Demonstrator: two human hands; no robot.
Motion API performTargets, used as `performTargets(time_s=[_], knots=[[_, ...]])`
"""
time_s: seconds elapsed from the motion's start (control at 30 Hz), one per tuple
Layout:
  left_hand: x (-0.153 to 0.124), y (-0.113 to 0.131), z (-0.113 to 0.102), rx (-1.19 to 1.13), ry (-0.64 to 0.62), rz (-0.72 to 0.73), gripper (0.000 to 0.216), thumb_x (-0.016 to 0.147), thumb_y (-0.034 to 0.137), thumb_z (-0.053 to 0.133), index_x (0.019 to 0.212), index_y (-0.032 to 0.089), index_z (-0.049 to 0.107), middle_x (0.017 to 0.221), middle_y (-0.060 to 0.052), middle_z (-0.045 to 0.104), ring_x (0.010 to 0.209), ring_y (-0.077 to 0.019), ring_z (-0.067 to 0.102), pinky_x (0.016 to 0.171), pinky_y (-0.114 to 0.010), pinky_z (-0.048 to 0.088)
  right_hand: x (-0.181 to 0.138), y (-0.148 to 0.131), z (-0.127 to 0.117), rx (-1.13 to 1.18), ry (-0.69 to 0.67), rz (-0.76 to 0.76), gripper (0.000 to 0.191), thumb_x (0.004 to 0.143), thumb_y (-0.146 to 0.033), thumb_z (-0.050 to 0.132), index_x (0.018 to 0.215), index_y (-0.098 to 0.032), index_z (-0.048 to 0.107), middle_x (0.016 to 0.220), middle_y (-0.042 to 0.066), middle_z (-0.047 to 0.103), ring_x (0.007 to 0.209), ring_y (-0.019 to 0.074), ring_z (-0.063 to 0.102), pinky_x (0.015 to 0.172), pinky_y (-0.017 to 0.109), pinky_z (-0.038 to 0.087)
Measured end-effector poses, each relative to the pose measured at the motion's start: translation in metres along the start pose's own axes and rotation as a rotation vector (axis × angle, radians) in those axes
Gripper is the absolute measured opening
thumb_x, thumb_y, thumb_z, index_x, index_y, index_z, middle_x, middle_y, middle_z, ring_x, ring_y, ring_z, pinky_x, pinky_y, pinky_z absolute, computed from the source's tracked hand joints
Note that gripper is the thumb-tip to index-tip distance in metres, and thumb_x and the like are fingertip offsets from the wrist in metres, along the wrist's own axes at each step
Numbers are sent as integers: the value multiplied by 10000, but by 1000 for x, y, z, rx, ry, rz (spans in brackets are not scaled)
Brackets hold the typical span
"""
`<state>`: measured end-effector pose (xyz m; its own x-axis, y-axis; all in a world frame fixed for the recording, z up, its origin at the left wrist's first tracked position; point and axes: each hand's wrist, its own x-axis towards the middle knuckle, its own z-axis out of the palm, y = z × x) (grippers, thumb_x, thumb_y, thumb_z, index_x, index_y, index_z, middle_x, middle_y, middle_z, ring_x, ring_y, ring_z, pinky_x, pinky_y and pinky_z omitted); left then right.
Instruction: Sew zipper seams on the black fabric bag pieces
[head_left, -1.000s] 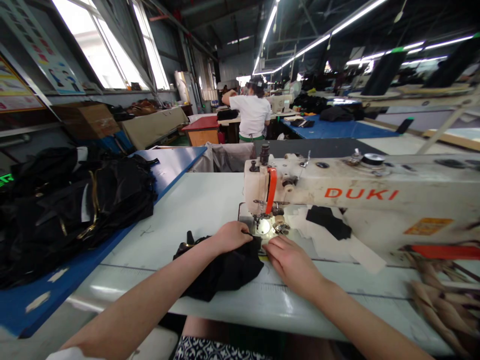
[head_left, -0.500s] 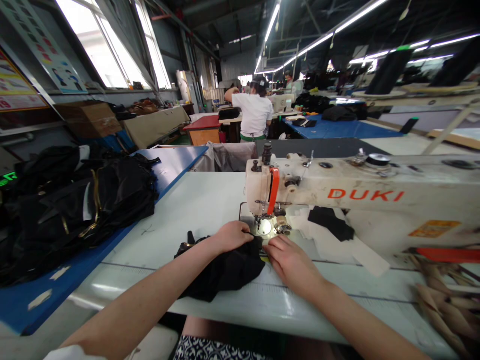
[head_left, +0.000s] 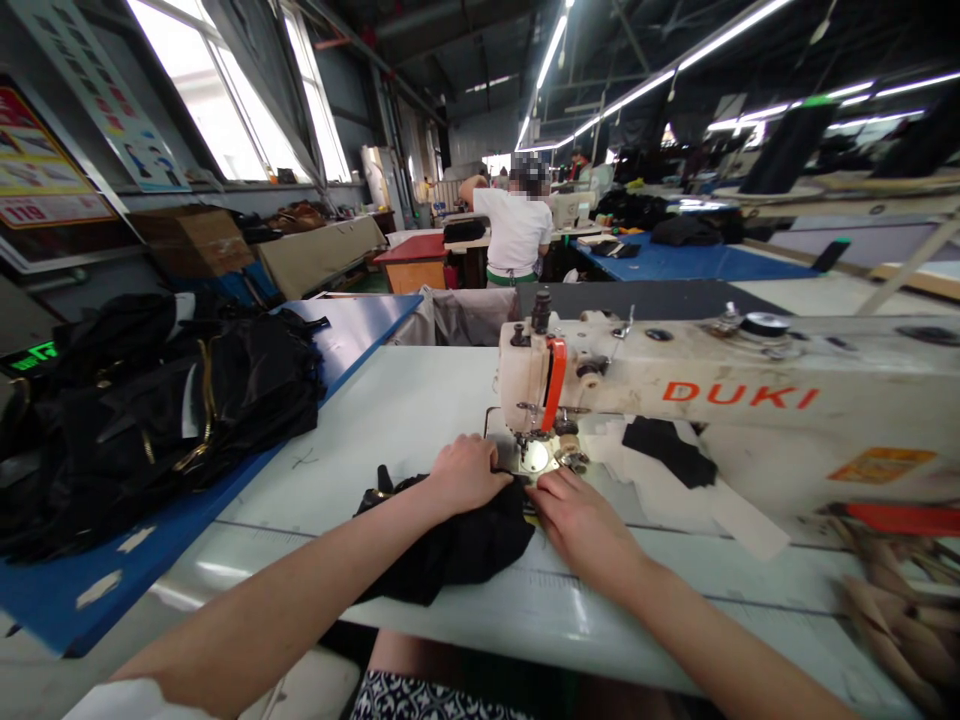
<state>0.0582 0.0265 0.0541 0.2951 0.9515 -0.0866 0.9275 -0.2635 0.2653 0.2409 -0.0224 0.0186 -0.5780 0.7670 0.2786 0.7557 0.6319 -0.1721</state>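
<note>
- My left hand [head_left: 469,475] is narrow, holding the upper edge of the black cloth [head_left: 465,545] between bent fingers and thumb.
- My right hand [head_left: 574,510] is narrow too, its fingers bunched together at the right edge of the cloth; I cannot tell whether they pinch it or only press on it.
- The black cloth lies crumpled on the pale surface [head_left: 420,395], partly under my left forearm, its upper right corner just in front of the lit needle plate [head_left: 535,457].
- Over that plate stands the head of the sewing machine [head_left: 637,365], marked DUKI, with an orange strip [head_left: 554,385] down its front.
- Right of the needle, beneath the machine's arm, a black scrap [head_left: 670,452] lies on white sheets [head_left: 750,520].
- To my left, a pile of black garments [head_left: 255,385] with gold zips sits on a blue surface [head_left: 45,610].
- At the far right are tan strips [head_left: 892,630], blurred.
- Beyond the machine, a co-worker in a white shirt [head_left: 517,230] has their back to me, one arm raised.
</note>
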Motion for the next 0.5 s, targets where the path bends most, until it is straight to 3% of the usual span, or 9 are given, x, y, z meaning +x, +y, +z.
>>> performTargets(time_s=[0.07, 0.27, 0.5], knots=[[-3, 3, -6, 85, 8, -12, 332, 739, 487, 581, 872, 185, 607, 979, -95, 643, 952, -281, 584, 778, -356, 464, 0, 0, 1, -2, 2, -5, 202, 881, -113, 456, 987, -141, 626, 899, 83, 567, 912, 236, 491, 838, 380, 444], [3, 7, -13, 19, -195, -70, 309, 780, 461, 537, 868, 183, 637, 878, -85, 684, 857, -268, 633, 744, -345, 460, 0, 1, 3, -5, 11, 0, 195, 894, -131, 451, 955, -152, 635, 884, 78, 567, 912, 235, 496, 831, 368, 437], [13, -4, 0, -71, -188, 5, 222, 762, 398, 572, 769, 196, 663, 780, -10, 678, 733, -178, 616, 581, -231, 394, 0, 1, 0, 8, 14, 1, 183, 889, -130, 466, 945, -158, 638, 880, 71, 566, 899, 222, 496, 820, 349, 429]])
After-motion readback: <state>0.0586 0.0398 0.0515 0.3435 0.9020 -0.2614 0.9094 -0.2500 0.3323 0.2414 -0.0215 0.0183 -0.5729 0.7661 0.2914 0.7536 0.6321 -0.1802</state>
